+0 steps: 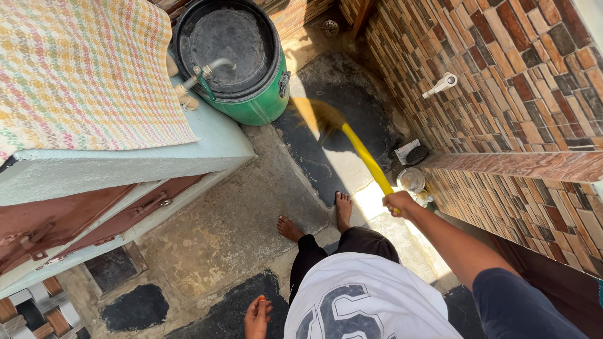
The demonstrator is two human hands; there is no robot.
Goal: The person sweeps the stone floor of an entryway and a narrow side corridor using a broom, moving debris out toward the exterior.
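My right hand is closed around the near end of a yellow broom handle. The handle slants away from me, up and to the left, over the wet concrete floor; its bristle end is a blur near the green drum. The drum's black lid is shut, so its contents are hidden. My left hand hangs at my side, fingers loosely curled, holding nothing. A clear jar by the tiled wall is hard to make out.
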